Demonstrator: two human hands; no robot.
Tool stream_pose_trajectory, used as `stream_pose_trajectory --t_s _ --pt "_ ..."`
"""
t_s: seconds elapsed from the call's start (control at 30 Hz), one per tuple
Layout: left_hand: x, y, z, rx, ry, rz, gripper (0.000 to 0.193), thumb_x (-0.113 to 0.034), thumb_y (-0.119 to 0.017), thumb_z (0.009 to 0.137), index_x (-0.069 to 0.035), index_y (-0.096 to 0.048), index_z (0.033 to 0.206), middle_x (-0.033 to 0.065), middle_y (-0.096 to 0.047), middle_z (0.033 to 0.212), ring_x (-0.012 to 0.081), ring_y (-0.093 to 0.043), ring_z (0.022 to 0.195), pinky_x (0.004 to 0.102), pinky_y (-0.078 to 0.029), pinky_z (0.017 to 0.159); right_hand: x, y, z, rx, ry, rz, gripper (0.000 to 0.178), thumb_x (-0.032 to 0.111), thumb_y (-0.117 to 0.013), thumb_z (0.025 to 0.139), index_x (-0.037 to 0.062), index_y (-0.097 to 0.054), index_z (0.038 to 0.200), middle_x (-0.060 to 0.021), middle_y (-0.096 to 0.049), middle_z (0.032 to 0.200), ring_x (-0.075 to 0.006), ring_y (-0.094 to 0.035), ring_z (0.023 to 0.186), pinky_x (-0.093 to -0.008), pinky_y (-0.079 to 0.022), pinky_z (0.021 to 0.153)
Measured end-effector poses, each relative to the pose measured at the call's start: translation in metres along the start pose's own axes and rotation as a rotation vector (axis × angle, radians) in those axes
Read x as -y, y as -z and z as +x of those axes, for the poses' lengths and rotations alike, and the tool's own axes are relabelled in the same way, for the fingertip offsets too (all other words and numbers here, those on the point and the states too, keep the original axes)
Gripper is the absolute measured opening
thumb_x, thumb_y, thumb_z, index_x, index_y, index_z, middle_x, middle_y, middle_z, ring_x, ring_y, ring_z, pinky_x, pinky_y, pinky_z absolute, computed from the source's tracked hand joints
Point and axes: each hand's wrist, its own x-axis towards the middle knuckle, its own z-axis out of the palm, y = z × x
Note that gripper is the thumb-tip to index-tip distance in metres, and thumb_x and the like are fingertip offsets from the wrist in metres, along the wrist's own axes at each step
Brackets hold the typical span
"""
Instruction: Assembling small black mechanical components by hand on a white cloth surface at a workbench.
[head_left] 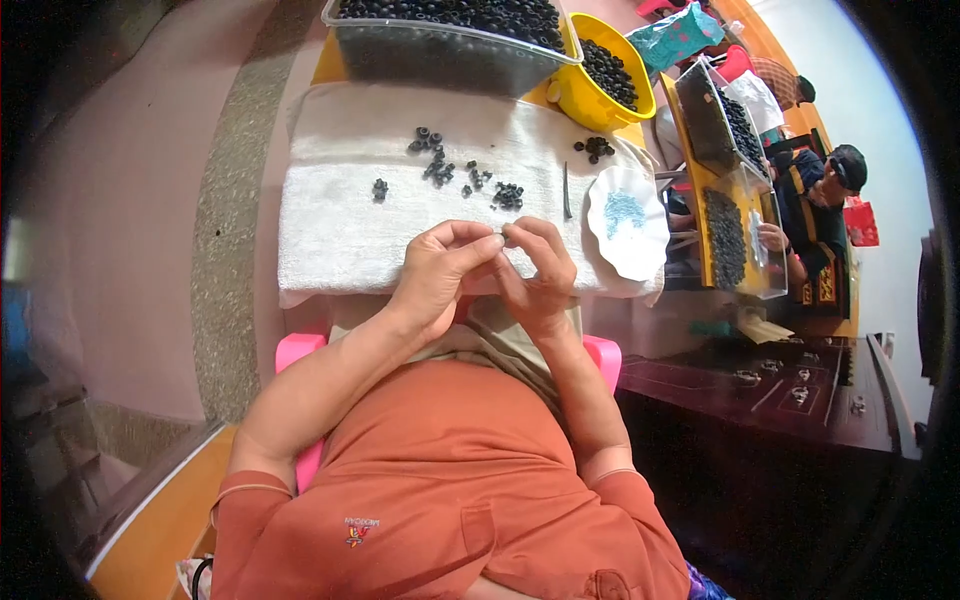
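Observation:
My left hand (pixel 445 265) and my right hand (pixel 538 270) meet above the near edge of a white towel (pixel 340 225). Their thumbs and forefingers are closed in a pinch, tip to tip, around a small dark piece (pixel 505 233) that is mostly hidden. Just beyond the fingers lies a cluster of small black ring-like parts (pixel 508 196). More such parts (pixel 438 172) lie in loose groups further left, and another little pile (pixel 595 149) is at the far right. A thin black stick (pixel 567 190) rests beside a white scalloped plate (pixel 607 255) holding small light-blue bits (pixel 625 210).
At the back stand a clear plastic bin (pixel 440 65) and a yellow basin (pixel 580 100), both full of black parts. To the right, a person (pixel 815 190) sits at another table with a bin (pixel 712 130) of black parts. A dark carved tabletop (pixel 740 400) is near my right side.

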Motion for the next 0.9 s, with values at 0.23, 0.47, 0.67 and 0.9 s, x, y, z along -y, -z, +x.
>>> stream_pose_trajectory --t_s 0.23,0.47,0.67,0.9 --pt "0.002 0.001 0.0 0.024 -0.008 0.067 0.008 -0.004 -0.068 0.09 -0.004 -0.064 0.097 0.0053 -0.068 0.091 0.0127 -0.066 0.08 0.0269 -0.058 0.073 0.0 0.004 0.003 0.027 0.09 -0.057 0.035 -0.003 -0.074 0.069 -0.0014 -0.066 0.102 -0.0176 -0.065 0.095 -0.0293 -0.066 0.081 -0.0334 -0.053 0.069" --pt "0.005 0.003 0.003 0.046 -0.041 0.185 0.01 -0.006 -0.067 0.091 -0.003 -0.064 0.099 0.0055 -0.068 0.093 0.0141 -0.068 0.083 0.0306 -0.06 0.076 -0.005 0.009 0.002 0.071 0.057 -0.008 0.035 -0.004 -0.072 0.07 -0.0014 -0.064 0.104 -0.0163 -0.065 0.095 -0.0266 -0.066 0.08 -0.0332 -0.053 0.068" --pt "0.008 -0.001 -0.002 0.096 -0.015 0.157 0.012 -0.005 -0.065 0.092 -0.001 -0.062 0.103 0.007 -0.067 0.095 0.0154 -0.068 0.086 0.033 -0.06 0.079 -0.003 0.022 0.003 0.164 -0.009 0.043 0.034 -0.005 -0.074 0.07 -0.001 -0.064 0.103 -0.0151 -0.065 0.094 -0.0231 -0.065 0.076 -0.0308 -0.053 0.066" --pt "0.006 0.0 -0.004 0.119 -0.014 0.194 0.012 -0.004 -0.063 0.093 -0.001 -0.061 0.104 0.0075 -0.067 0.095 0.0157 -0.068 0.087 0.0341 -0.06 0.08 -0.001 0.028 0.007 0.223 0.009 0.079 0.033 -0.004 -0.076 0.071 -0.0013 -0.063 0.102 -0.0141 -0.065 0.091 -0.0222 -0.065 0.075 -0.0307 -0.052 0.064"
